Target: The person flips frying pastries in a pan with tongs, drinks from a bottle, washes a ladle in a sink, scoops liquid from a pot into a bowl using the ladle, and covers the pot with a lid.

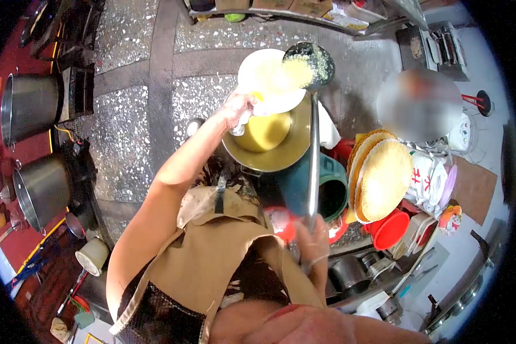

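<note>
My left hand grips the near left edge of a white bowl, which is held above a large metal pot. Yellowish liquid lies in the pot. My right hand, somewhat blurred, is closed round the lower end of a long metal handle. That handle runs up to a dark perforated ladle, whose head overlaps the bowl's right side. Pale yellow bits lie on the ladle and in the bowl.
A teal bucket stands beside the pot. To its right are round woven trays and red containers. Large metal pots line the far left. A shelf runs along the top.
</note>
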### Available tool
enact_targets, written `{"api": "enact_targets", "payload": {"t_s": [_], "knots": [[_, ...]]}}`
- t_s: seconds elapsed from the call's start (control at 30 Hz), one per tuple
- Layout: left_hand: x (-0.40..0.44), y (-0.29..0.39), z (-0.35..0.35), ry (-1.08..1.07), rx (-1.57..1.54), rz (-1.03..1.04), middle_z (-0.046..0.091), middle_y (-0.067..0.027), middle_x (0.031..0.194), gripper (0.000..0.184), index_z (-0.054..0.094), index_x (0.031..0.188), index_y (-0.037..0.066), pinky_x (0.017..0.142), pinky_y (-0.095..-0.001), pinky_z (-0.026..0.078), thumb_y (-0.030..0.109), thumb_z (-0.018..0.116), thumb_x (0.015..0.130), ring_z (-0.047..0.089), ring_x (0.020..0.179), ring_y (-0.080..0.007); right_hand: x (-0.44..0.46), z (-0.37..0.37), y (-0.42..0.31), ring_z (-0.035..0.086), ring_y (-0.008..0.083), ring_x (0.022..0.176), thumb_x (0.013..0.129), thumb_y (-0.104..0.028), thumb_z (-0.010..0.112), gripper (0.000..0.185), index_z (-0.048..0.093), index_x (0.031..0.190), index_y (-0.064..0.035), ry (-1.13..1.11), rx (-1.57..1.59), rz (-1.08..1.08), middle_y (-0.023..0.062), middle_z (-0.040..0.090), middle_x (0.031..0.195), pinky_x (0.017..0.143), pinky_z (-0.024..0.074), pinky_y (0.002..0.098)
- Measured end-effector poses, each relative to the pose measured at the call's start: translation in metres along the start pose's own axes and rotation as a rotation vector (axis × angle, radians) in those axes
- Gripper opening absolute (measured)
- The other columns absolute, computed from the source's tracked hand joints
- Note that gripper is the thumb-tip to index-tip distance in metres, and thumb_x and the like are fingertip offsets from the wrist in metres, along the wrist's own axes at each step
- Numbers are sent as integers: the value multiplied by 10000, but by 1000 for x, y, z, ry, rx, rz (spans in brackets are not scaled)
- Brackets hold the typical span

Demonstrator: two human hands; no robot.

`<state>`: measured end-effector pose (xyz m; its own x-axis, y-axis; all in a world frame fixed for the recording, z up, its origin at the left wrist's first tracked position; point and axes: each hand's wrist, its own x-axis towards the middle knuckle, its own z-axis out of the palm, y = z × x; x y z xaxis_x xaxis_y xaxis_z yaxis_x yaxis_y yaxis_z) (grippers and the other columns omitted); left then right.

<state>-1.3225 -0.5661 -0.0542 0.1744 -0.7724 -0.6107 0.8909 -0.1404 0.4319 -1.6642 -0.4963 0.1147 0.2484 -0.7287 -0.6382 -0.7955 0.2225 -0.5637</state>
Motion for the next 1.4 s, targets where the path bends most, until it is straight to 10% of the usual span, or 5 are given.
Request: {"api": "enact_targets", "payload": {"t_s": [0.83,0.93,1.1,1.2,1.4], "knots": [[55,237,-5,-383,471,-232,595,-200,909,320,468,1043,-107,713,-444,557,-19,485,736,632,835,-344,-8,191,-186,589,384,631,810,-195,621,254,509,959,-22,578,-91,44,185,576,683,571,457,446],[53,242,9,-346,363,-266,613,-188,826,238,521,948,-84,514,-372,540,5,508,728,649,725,-291,-5,181,-204,562,275,503,815,-168,606,219,499,935,-20,520,8,-147,122,571,643,480,439,368],[74,279,45,-215,470,-358,588,-155,671,137,559,831,-51,231,-266,321,12,511,719,570,446,-222,21,130,-249,436,75,422,795,-146,636,189,498,873,-44,164,790,180,-2,481,590,369,336,219],[98,305,64,-247,513,-303,556,-86,582,91,523,833,-11,250,-223,352,24,510,750,422,341,-86,55,98,-243,419,89,401,780,-135,653,203,495,866,-43,53,918,93,4,463,570,347,320,231],[169,355,120,-229,451,-169,614,-185,733,275,490,988,-77,285,-256,420,22,480,732,553,435,-210,125,8,-317,390,78,379,748,-141,673,251,497,886,-27,-204,1154,10,12,445,550,330,296,221]]}}
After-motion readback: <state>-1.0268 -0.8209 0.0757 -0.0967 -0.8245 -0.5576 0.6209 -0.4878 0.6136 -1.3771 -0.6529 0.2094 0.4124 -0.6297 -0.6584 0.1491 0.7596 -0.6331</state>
